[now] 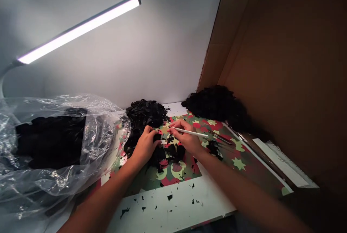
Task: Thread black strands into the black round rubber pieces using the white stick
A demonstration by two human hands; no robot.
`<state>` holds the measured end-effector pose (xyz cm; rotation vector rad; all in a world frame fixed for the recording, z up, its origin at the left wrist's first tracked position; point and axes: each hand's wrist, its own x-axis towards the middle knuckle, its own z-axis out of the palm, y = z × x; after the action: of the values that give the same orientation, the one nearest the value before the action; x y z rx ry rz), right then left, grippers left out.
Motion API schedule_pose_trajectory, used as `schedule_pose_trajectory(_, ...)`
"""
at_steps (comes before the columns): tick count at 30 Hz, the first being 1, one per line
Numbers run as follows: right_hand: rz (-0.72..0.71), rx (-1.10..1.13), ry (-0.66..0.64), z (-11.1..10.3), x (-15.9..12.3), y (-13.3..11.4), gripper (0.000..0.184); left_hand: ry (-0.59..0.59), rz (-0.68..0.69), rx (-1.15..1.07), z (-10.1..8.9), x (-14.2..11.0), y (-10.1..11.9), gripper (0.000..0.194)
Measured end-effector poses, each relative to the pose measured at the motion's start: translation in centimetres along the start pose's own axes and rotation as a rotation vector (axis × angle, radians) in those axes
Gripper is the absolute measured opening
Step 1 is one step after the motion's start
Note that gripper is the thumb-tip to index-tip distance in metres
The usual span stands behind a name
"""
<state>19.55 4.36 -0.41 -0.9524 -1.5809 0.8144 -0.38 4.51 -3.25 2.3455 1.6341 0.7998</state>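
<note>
Between the thumb and fingers of my left hand (146, 144) is a thin black piece (157, 137), its kind too dark to make out. My right hand (187, 137) pinches a slim white pen-like stick (191, 132), its tip pointing left towards the left hand. Beneath both hands lies a patterned sheet (173, 177) in green, red and yellow, strewn with loose black scraps (175, 152). Just behind the left hand rises a heap of black flakes (148, 113). To the right of the right hand rest metal tweezers (221, 138).
A transparent plastic bag (100, 146) with black material fills the left. Another black pile (217, 102) sits back right against a cardboard panel (284, 73). A lit bar lamp (81, 28) hangs above. White strips (282, 162) lie at right; scraps dot the white board (162, 211) in front.
</note>
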Motion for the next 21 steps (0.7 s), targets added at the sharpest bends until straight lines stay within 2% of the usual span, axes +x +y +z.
schedule_pose_trajectory(5, -0.091, -0.080, -0.106, 0.2, -0.5, -0.6, 0.013, -0.043, -0.019, -0.079, -1.0, -0.9, 0.6, 0.025)
schedule_pose_trajectory(9, -0.230, -0.152, -0.198, 0.4, -1.1, -1.3, 0.013, -0.044, -0.090, -0.361, -2.0, -1.7, 1.5, 0.049)
schedule_pose_trajectory(13, -0.370, -0.261, -0.292, 0.8, -1.7, -1.5, 0.011, 0.022, -0.131, -0.548, -2.0, -2.1, 2.2, 0.070)
schedule_pose_trajectory(16, -0.416, -0.330, -0.293, 1.1, -1.9, -1.2, 0.012, 0.064, -0.139, -0.561, -1.7, -2.1, 2.4, 0.078)
schedule_pose_trajectory(21, -0.439, -0.389, -0.296, 1.4, -2.0, -0.7, 0.013, 0.093, -0.080, -0.454, -1.5, -2.5, 2.7, 0.086)
